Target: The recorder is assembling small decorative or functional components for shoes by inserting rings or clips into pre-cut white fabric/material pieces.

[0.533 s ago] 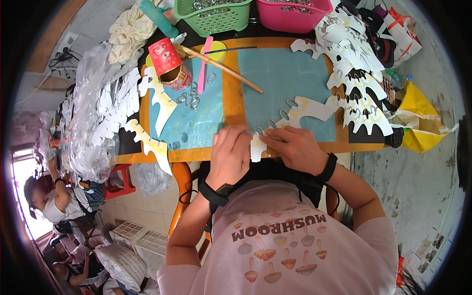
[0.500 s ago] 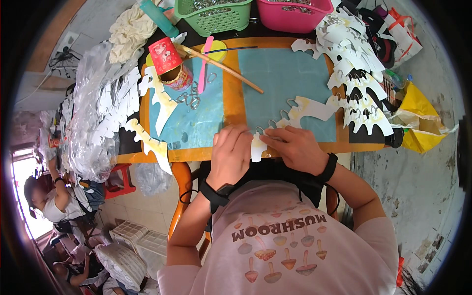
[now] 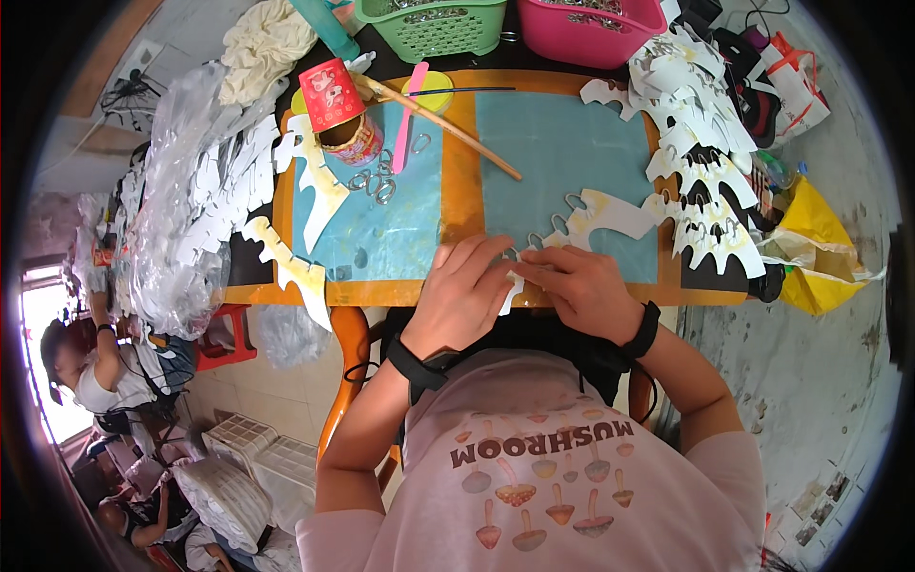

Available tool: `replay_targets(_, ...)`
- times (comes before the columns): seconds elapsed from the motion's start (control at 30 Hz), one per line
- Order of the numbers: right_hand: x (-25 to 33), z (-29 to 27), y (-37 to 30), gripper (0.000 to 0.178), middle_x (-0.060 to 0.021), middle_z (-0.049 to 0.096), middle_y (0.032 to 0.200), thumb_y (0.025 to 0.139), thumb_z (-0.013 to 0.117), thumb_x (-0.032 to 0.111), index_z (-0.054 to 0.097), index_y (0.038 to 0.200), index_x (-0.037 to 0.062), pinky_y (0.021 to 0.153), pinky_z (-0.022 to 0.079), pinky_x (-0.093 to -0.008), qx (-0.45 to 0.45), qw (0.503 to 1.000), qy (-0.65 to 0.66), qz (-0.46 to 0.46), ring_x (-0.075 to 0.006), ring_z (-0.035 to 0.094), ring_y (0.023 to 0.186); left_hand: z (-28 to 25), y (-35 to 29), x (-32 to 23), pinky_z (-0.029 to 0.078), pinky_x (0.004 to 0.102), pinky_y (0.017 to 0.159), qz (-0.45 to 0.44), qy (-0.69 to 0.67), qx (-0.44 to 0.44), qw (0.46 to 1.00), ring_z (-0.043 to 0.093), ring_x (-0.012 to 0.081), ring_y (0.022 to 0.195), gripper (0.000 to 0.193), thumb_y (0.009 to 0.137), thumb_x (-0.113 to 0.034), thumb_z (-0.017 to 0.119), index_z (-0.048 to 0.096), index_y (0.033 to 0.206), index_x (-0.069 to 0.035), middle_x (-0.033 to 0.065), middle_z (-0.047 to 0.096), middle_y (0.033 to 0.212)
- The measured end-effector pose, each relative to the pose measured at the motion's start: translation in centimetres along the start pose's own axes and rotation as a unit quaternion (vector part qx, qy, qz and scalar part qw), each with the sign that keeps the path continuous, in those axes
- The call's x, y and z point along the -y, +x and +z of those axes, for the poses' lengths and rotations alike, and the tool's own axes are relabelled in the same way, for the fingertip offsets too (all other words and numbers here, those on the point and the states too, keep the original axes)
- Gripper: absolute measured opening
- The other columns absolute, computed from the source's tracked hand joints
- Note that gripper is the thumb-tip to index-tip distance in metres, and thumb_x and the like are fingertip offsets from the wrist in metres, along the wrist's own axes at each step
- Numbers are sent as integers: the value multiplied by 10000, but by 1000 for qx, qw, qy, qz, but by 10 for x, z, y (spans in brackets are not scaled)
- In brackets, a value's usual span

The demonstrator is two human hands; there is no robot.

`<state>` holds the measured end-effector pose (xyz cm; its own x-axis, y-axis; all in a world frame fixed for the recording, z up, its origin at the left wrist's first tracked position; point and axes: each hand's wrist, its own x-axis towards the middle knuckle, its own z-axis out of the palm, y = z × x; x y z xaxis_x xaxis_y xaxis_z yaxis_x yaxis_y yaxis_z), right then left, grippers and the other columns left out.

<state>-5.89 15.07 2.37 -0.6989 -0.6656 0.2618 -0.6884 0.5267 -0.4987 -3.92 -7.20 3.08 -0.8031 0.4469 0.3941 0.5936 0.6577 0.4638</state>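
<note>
At the tabletop's [image 3: 381,294] near edge, the left hand [image 3: 464,291] has its grip closed, fingers bent, on the near end of a white notched strip [image 3: 615,212]; the right hand [image 3: 596,286] pinches the same end from the other side. The strip's tip juts over the edge between them, while its ringed body curves away rightward across the blue mat [image 3: 548,143]. Left, a second strip [image 3: 300,272] overhangs the near edge. Farther in, the mat spreads between a wooden stick [image 3: 457,138] and the right-hand pile of strips [image 3: 715,172]. Metal rings [image 3: 381,188] lie left of a pink stick [image 3: 410,119]. Beyond the far edge stand green [image 3: 437,38] and pink baskets [image 3: 591,40].
</note>
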Motion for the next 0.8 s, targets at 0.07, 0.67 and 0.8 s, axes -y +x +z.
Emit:
replay_targets(0.07, 0, 1, 0, 448, -20, 674, 1154, 776, 663, 26, 702, 1208, 138, 709, 559, -370, 3, 1000, 16, 7, -239, 674, 912, -1, -2, 0, 439, 406, 902, -14, -13, 0, 1000, 596, 302, 1105, 208, 779, -69, 753, 713, 978, -24, 100, 636, 1208)
replay_targets(0.67, 0, -8, 2, 414, -25, 673, 1136, 810, 668, 45, 679, 1216, 125, 691, 558, -361, 29, 1000, 3, -9, -236, 678, 902, 19, -16, -17, 424, 374, 870, 1, 155, 14, 988, 585, 268, 1109, 192, 818, -43, 694, 686, 1009, -15, 94, 625, 1149)
replay_targets(0.8, -2, -8, 3, 417, -16, 662, 1143, 801, 689, 66, 691, 1214, 131, 704, 556, -340, 36, 999, -24, -32, -212, 673, 908, 10, -16, -22, 424, 390, 873, -77, -2, -32, 997, 576, 297, 1101, 232, 793, -38, 739, 697, 1020, -24, 108, 616, 1146)
